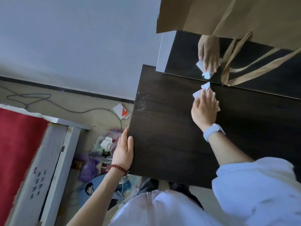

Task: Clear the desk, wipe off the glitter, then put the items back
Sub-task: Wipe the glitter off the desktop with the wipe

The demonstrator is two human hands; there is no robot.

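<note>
A dark wooden desk (171, 128) fills the middle of the view. Pale glitter (142, 100) speckles its far left edge. My right hand (204, 108), with a white watch on the wrist, presses a crumpled white tissue (202, 91) flat onto the desktop near the mirror. My left hand (124, 149), wearing a red bead bracelet, rests on the desk's left edge, the thumb on top and the fingers down the side.
A mirror (187, 54) leans at the back of the desk and reflects my hand and the tissue. A brown paper bag (211, 13) with long handles hangs over it. On the floor at left lie plastic bags with rubbish (104, 144), a cable (65, 108) and a red-and-white box (122, 110).
</note>
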